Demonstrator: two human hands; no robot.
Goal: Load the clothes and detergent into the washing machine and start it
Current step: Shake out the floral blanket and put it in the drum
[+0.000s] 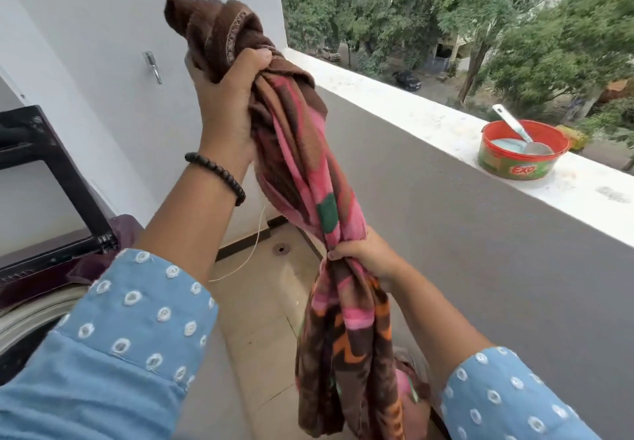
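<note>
Both hands grip a long patterned cloth (308, 172) bunched into a rope: the left hand (223, 96) holds its top end high, the right hand (363, 254) clasps it lower. It hangs near-vertical; the washing machine (37, 319) opening lies down-left, nearer the left arm.

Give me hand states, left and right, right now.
Left hand: gripping the towel's upper end.
Right hand: gripping the towel lower down.
</note>
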